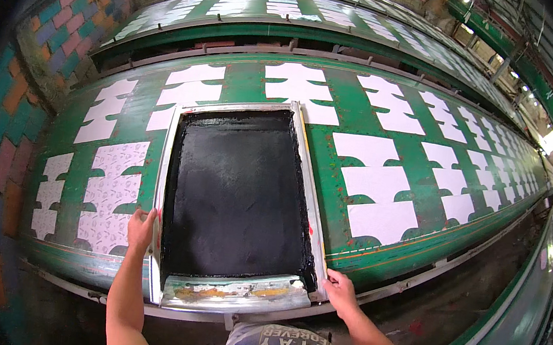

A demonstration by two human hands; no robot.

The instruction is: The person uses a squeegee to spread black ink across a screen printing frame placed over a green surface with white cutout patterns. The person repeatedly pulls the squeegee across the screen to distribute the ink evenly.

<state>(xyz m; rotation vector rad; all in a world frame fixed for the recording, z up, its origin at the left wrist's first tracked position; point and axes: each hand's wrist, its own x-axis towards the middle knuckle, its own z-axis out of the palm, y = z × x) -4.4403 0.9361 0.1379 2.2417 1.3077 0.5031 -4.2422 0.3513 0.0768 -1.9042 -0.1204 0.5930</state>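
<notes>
A screen printing frame (308, 196) with pale edges lies over the green table in front of me, its mesh (238, 189) coated in wet-looking black ink. My left hand (140, 229) is closed on the frame's left edge, toward the near end. Lower on the opposite side, my right hand (339, 290) grips the right edge near the corner. Across the near end runs a wide strip (237, 293) stained yellow and whitish; I cannot tell whether it is a squeegee or part of the frame. Patterned cut fabric pieces (113, 186) lie left of the frame.
Rows of plain white cut pieces (379, 190) cover the long green table (322, 157) to the right and beyond the frame. A metal rail (406, 285) follows its near edge. More such tables (237, 30) stand behind. A wall of coloured blocks (70, 23) rises at the left.
</notes>
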